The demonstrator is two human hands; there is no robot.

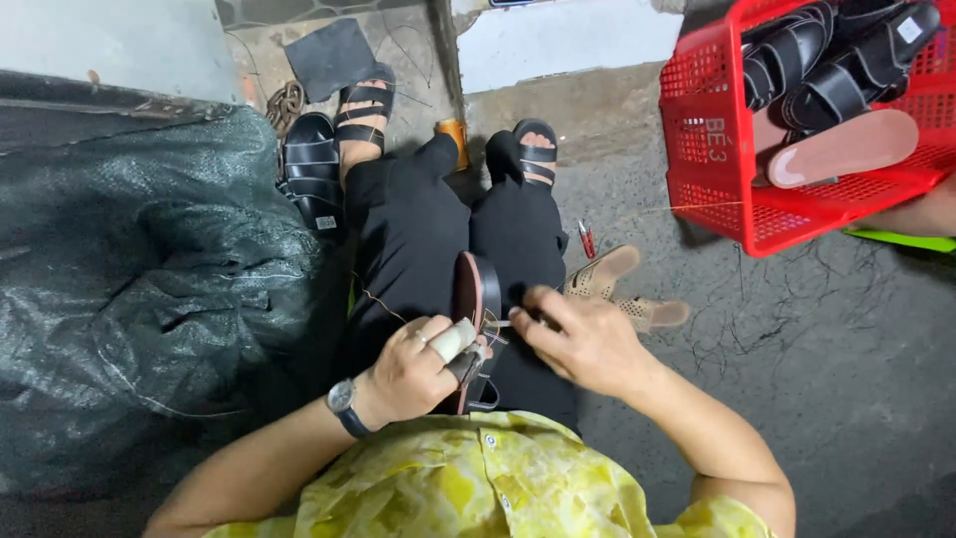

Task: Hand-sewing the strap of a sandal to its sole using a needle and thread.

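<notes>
Your left hand (413,369) clamps the sandal (478,299) edge-up on your lap while your right hand (583,339) pinches the needle (503,323) at its strap; pull thread taut, keeping stitches even.

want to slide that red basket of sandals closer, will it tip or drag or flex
The red basket looks like thin perforated plastic, so its walls may flex a little when gripped. It holds only a few black sandals and a pink sole, so probably light. On the rough concrete floor it would likely scrape rather than tip.
</notes>
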